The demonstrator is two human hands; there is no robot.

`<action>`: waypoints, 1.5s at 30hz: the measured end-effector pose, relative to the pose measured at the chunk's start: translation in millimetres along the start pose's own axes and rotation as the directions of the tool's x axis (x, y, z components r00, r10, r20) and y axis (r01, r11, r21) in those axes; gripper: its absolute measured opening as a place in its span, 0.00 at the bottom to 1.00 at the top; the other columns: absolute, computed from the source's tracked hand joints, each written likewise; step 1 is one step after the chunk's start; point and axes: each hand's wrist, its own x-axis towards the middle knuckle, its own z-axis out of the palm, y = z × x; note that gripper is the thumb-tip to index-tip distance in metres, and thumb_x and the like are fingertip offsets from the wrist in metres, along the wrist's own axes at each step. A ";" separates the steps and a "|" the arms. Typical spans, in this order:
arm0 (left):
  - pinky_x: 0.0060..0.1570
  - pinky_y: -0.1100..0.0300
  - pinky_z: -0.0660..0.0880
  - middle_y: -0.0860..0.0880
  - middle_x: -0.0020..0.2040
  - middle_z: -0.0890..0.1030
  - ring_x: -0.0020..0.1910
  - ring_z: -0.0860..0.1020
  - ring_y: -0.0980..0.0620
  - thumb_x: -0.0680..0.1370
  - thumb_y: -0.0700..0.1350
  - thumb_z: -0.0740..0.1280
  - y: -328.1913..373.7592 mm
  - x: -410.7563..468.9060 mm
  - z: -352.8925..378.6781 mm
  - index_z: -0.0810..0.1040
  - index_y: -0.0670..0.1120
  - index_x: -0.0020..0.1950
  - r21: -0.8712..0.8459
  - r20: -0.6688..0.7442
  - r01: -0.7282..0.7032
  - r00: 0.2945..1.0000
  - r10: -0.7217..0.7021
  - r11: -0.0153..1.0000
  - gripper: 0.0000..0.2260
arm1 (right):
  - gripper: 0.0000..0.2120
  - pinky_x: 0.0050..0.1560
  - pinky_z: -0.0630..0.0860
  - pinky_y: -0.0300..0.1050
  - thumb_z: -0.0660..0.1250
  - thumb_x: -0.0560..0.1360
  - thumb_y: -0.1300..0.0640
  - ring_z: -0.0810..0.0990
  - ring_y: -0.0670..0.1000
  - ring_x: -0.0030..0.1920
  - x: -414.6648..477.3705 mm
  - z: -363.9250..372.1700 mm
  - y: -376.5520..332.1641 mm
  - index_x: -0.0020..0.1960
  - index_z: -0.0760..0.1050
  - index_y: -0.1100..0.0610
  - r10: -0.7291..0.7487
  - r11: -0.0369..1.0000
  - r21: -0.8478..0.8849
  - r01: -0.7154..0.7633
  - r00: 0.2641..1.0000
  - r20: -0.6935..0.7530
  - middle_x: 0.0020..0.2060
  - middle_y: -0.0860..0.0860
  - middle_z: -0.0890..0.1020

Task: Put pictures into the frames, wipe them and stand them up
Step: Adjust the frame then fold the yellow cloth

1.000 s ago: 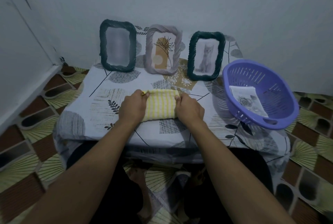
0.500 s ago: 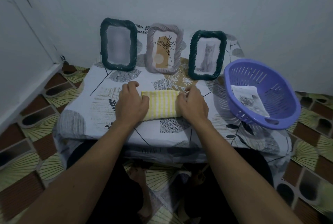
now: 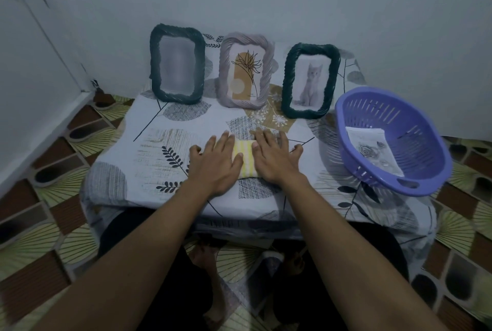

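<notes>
My left hand (image 3: 215,163) and my right hand (image 3: 274,160) both lie flat on the folded yellow striped cloth (image 3: 246,160). The fingers of both hands are straight and a little spread. They press on the cloth and do not curl around it. Only a narrow strip of the cloth shows between the two hands. The cloth lies on the table (image 3: 149,160), near the front edge and about in the middle. The table is covered with a white sheet printed with leaves.

Three frames stand upright in a row at the back of the table, close to the wall. The left frame (image 3: 155,64) is dark green and its picture (image 3: 177,67) is too blurred to read. The middle frame (image 3: 225,72) is pale grey-pink and holds a drawing of a plant (image 3: 247,72). The right frame (image 3: 288,83) is dark green and holds a picture of a cat (image 3: 310,83). The frames do not touch each other.

A purple basket (image 3: 426,144) sits at the right edge of the table, tilted toward me. Inside it lies a sheet of paper (image 3: 372,149) with a rose printed on it.
</notes>
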 end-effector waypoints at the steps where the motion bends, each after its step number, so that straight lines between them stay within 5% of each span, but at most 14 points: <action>1: 0.71 0.39 0.52 0.52 0.82 0.48 0.80 0.51 0.50 0.83 0.60 0.44 1.0 -0.8 -0.1 0.48 0.50 0.82 0.007 -0.002 0.020 1.000 -0.020 1.000 0.29 | 0.25 0.72 0.40 0.70 0.41 0.85 0.43 0.41 0.55 0.80 0.3 0.5 -0.4 0.81 0.47 0.43 0.010 1.000 -0.009 -0.010 1.000 0.002 0.81 0.46 0.49; 7: 0.73 0.38 0.49 0.49 0.82 0.49 0.80 0.50 0.49 0.82 0.60 0.45 4.2 -6.6 0.9 0.49 0.46 0.81 0.002 -0.010 0.077 0.997 -0.077 0.997 0.31 | 0.28 0.72 0.42 0.70 0.43 0.84 0.43 0.43 0.56 0.80 2.1 8.2 -2.0 0.82 0.47 0.49 0.107 0.994 -0.025 -0.109 0.992 -0.066 0.81 0.48 0.51; 13: 0.75 0.40 0.46 0.51 0.82 0.44 0.81 0.46 0.48 0.83 0.58 0.43 6.9 -14.2 -0.8 0.43 0.47 0.82 -0.073 0.027 0.123 0.992 -0.121 0.990 0.29 | 0.28 0.68 0.54 0.64 0.55 0.79 0.37 0.55 0.56 0.77 2.1 12.7 -5.8 0.70 0.69 0.54 0.197 0.980 0.045 -0.192 0.943 -0.270 0.74 0.51 0.68; 17: 0.76 0.41 0.44 0.52 0.82 0.42 0.81 0.44 0.49 0.83 0.54 0.43 3.0 -18.5 -3.0 0.40 0.48 0.81 -0.083 0.082 0.102 0.992 -0.095 0.991 0.28 | 0.25 0.67 0.56 0.62 0.58 0.78 0.37 0.57 0.55 0.75 2.4 9.5 -5.9 0.67 0.71 0.52 0.167 0.986 0.071 -0.154 0.950 -0.262 0.71 0.51 0.70; 23: 0.77 0.46 0.42 0.51 0.82 0.48 0.80 0.46 0.50 0.83 0.60 0.53 -10.8 -20.4 -8.2 0.49 0.48 0.82 -0.190 0.142 0.099 0.987 -0.073 0.977 0.31 | 0.19 0.64 0.56 0.55 0.64 0.78 0.43 0.61 0.54 0.72 -1.9 4.5 -8.7 0.65 0.72 0.49 0.167 0.938 0.330 -0.106 0.973 -0.162 0.67 0.48 0.74; 28: 0.69 0.46 0.65 0.40 0.72 0.70 0.70 0.69 0.42 0.80 0.66 0.53 -21.3 -19.1 -30.1 0.72 0.42 0.68 -0.405 0.144 0.204 0.977 -0.158 0.891 0.31 | 0.13 0.64 0.67 0.51 0.69 0.77 0.52 0.76 0.50 0.56 -4.5 -2.3 -23.5 0.61 0.73 0.50 0.059 0.791 0.611 0.037 0.989 -0.137 0.49 0.43 0.76; 32: 0.70 0.46 0.63 0.44 0.76 0.67 0.73 0.67 0.41 0.75 0.60 0.49 -25.1 -25.3 -50.0 0.61 0.49 0.79 -0.479 0.088 0.212 0.977 -0.193 0.852 0.33 | 0.15 0.53 0.75 0.46 0.72 0.76 0.58 0.76 0.46 0.49 -4.5 -9.9 -40.1 0.60 0.73 0.48 -0.074 0.629 0.755 0.186 0.981 -0.180 0.47 0.46 0.76; 34: 0.62 0.50 0.69 0.46 0.69 0.75 0.67 0.73 0.43 0.73 0.58 0.50 -32.6 -28.1 -58.6 0.70 0.53 0.72 -0.571 0.085 0.194 0.980 -0.178 0.797 0.29 | 0.16 0.52 0.75 0.39 0.71 0.76 0.58 0.77 0.45 0.50 -5.8 -16.9 -50.2 0.62 0.73 0.49 -0.133 0.559 0.798 0.228 0.974 -0.185 0.48 0.49 0.77; 37: 0.46 0.54 0.73 0.48 0.47 0.82 0.49 0.79 0.44 0.72 0.53 0.54 -50.3 -30.4 -64.5 0.78 0.47 0.48 -0.730 0.074 0.139 0.989 -0.126 0.669 0.17 | 0.17 0.51 0.76 0.36 0.71 0.76 0.59 0.79 0.47 0.51 -3.6 -24.4 -63.9 0.63 0.74 0.49 -0.185 0.513 0.811 0.282 0.959 -0.216 0.50 0.53 0.81; 40: 0.49 0.48 0.78 0.42 0.46 0.84 0.46 0.82 0.41 0.71 0.50 0.59 -68.9 -30.9 -64.1 0.79 0.41 0.49 -0.812 0.082 0.155 0.985 -0.153 0.562 0.17 | 0.15 0.50 0.77 0.36 0.72 0.76 0.57 0.79 0.38 0.46 3.4 -21.2 -77.0 0.62 0.75 0.50 -0.196 0.522 0.800 0.295 0.955 -0.224 0.47 0.47 0.82; 45: 0.38 0.56 0.70 0.49 0.35 0.77 0.36 0.75 0.49 0.77 0.48 0.60 -98.4 -33.3 -58.4 0.75 0.44 0.39 -0.762 0.012 0.234 0.937 -0.348 0.604 0.11 | 0.12 0.63 0.74 0.55 0.63 0.81 0.53 0.78 0.46 0.56 14.5 7.9 -95.7 0.63 0.76 0.54 -0.143 0.644 0.708 0.290 0.955 -0.261 0.57 0.46 0.81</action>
